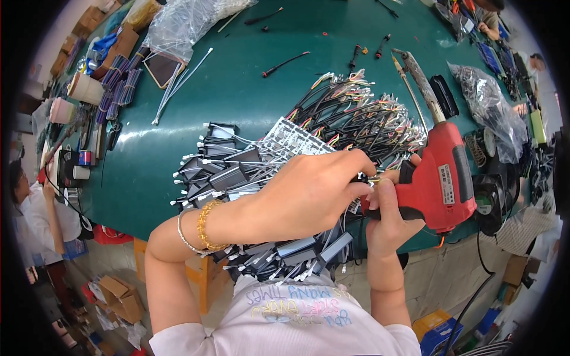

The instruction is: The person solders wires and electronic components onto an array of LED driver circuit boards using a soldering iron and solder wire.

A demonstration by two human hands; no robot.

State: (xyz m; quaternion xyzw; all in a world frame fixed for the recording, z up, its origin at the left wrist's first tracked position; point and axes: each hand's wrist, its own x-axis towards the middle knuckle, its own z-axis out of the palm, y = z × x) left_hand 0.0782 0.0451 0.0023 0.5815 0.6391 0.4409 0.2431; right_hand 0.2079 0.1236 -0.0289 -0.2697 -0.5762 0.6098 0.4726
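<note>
My left hand reaches across the front of me, its thumb and forefinger pinched on a wire, mostly hidden by the fingers. Facing it, my right hand is wrapped round the grip of a red soldering gun, whose long tip and feed tube point away from me. The right thumb touches the left fingertips at the wire. Just beyond the hands lies a white sheet of circuit boards. Black cables with bare coloured ends fan out behind it.
Many dark rectangular modules with white leads are heaped to the left and below my forearm. Cable ties and plastic bags lie on the green table. A solder spool stands right. Other people sit at both sides.
</note>
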